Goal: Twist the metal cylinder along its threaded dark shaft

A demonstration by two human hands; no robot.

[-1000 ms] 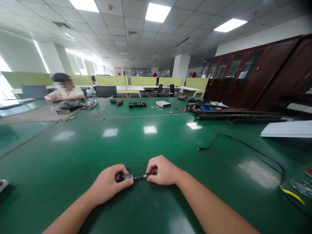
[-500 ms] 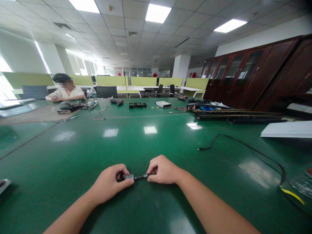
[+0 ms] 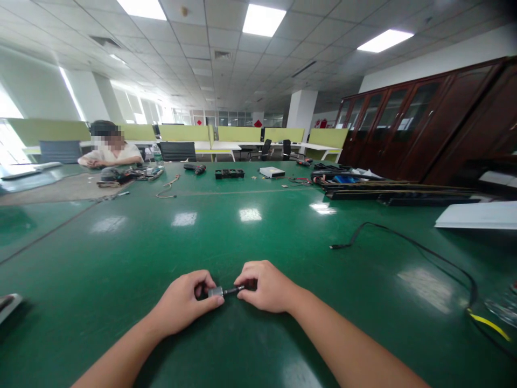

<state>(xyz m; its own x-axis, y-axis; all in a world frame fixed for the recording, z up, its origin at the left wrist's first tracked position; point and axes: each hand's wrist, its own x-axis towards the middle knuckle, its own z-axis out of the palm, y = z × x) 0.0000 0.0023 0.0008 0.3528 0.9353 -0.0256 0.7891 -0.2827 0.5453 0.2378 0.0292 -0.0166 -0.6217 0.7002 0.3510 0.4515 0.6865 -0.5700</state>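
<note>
Between thumb and fingers, my left hand (image 3: pixel 186 299) pinches a small grey metal block (image 3: pixel 216 291), possibly a small motor. A thin dark rod (image 3: pixel 231 291) sticks out of the block's right side. The rod's far end is gripped by the fingertips of my right hand (image 3: pixel 264 285), which partly hide it. Both hands are closed, low over the green table (image 3: pixel 242 242), a short gap apart. The exact kind of the held part is too small to make out.
A black cable (image 3: pixel 420 245) curves across the right side, near a clear bottle (image 3: pixel 503 304). Dark metal rails (image 3: pixel 388 191) lie at the back right. Further back are a white box (image 3: pixel 272 172) and a black frame (image 3: pixel 229 173). A person (image 3: pixel 113 148) sits at the far left.
My right hand has shifted slightly left, nearer the grey block, and its fingers sit differently on the rod. The rod now tilts up a little to the right. My left hand keeps its hold.
</note>
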